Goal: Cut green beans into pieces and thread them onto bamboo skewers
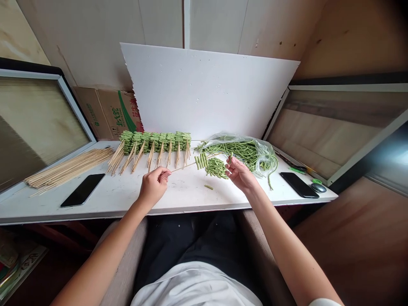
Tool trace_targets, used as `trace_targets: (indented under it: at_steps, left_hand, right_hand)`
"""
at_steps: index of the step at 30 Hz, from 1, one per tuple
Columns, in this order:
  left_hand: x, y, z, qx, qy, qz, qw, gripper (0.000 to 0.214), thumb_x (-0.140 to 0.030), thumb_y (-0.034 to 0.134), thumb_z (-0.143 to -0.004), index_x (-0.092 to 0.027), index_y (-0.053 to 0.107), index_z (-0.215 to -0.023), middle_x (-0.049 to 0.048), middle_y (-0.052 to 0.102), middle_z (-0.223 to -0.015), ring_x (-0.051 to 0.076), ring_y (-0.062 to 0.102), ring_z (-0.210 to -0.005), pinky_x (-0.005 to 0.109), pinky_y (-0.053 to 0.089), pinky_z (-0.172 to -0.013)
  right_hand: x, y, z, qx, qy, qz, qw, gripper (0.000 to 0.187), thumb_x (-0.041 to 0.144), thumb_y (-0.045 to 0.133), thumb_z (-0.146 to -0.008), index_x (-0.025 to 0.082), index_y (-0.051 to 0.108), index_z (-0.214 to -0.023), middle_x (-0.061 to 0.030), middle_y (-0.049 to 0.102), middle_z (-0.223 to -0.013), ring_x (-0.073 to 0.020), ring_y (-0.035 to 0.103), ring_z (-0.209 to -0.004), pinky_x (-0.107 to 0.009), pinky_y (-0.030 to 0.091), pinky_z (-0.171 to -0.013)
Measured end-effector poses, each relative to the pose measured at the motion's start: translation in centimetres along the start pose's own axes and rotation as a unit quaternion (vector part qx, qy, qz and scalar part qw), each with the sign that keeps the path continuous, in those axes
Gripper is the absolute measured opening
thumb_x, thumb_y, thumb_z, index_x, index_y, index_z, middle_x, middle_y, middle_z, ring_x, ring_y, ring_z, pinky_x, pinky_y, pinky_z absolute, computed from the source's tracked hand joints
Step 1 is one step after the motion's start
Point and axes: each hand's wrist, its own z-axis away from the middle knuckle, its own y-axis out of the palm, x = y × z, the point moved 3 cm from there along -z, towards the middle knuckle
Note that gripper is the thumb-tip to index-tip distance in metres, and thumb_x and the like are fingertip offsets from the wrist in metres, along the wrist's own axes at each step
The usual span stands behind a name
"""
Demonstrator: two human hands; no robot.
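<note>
My left hand (154, 183) is closed around the near end of a thin wooden skewer (183, 167), which slants up to the right. Several short green bean pieces (201, 161) are threaded side by side near its far end. Between the thumb and fingers of my right hand (240, 172) is a cut green bean piece (230, 157), held upright, apart from the skewer. Just left of that hand lies a pile of cut bean pieces (216, 168) on the white table. One loose bean piece (208, 187) lies nearer the front edge.
Stacked bean skewers (156, 142) line the back left, sticks forward. Bare skewers (70, 168) and a phone (83, 190) lie at left. Whole long beans (236, 148) spill from a clear plastic bag (269, 153). Another phone (298, 185) and a dark rounded object (318, 187) are at right.
</note>
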Motion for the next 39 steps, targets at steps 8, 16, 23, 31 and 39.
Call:
trace_targets:
  at_steps: [8,16,23,31,39]
  left_hand:
    - [-0.7,0.2,0.2,0.019,0.034,-0.001,0.999,0.021,-0.029,0.058,-0.099,-0.019,0.071,-0.086,0.0012,0.071,-0.068,0.014,0.061,-0.057,0.025,0.046,-0.061]
    - [-0.9,0.0,0.0,0.027,0.026,0.004,0.999,0.020,-0.027,0.058,-0.098,-0.020,0.071,-0.084,-0.0006,0.067,-0.063,0.014,0.059,-0.055,0.025,0.045,-0.060]
    - [-0.8,0.1,0.1,0.026,0.018,0.002,0.999,0.019,-0.028,0.058,-0.097,-0.020,0.071,-0.085,-0.0004,0.067,-0.062,0.015,0.060,-0.055,0.026,0.045,-0.060]
    - [-0.5,0.2,0.0,0.029,0.012,-0.006,0.999,0.020,-0.027,0.057,-0.096,-0.020,0.073,-0.086,0.0015,0.072,-0.067,0.017,0.064,-0.057,0.027,0.047,-0.061]
    - [-0.5,0.0,0.1,0.024,0.022,-0.040,0.999,0.020,-0.025,0.057,-0.096,-0.020,0.073,-0.085,0.0019,0.072,-0.068,0.017,0.064,-0.058,0.027,0.046,-0.062]
  right_hand:
    - [0.6,0.9,0.5,0.022,-0.005,-0.049,0.999,0.034,0.049,0.094,-0.074,0.031,0.071,-0.092,0.0004,0.070,-0.105,-0.0178,0.062,-0.096,-0.029,0.053,-0.077]
    - [0.4,1.6,0.8,0.042,-0.001,-0.065,0.997,0.032,0.046,0.094,-0.076,0.029,0.070,-0.087,0.0017,0.067,-0.092,-0.0145,0.057,-0.082,-0.027,0.047,-0.069]
    - [0.1,2.2,1.0,0.065,0.009,-0.080,0.995,0.029,0.044,0.093,-0.079,0.027,0.070,-0.085,0.0017,0.063,-0.089,-0.0126,0.052,-0.078,-0.024,0.047,-0.065]
    - [0.0,2.0,0.8,0.050,0.000,-0.057,0.997,0.031,0.047,0.093,-0.076,0.028,0.071,-0.087,0.0017,0.064,-0.090,-0.0139,0.055,-0.079,-0.027,0.049,-0.067]
    - [0.5,2.0,1.0,-0.010,-0.029,0.021,0.999,0.034,0.052,0.094,-0.071,0.028,0.074,-0.085,-0.0023,0.066,-0.088,-0.0182,0.057,-0.082,-0.030,0.048,-0.066]
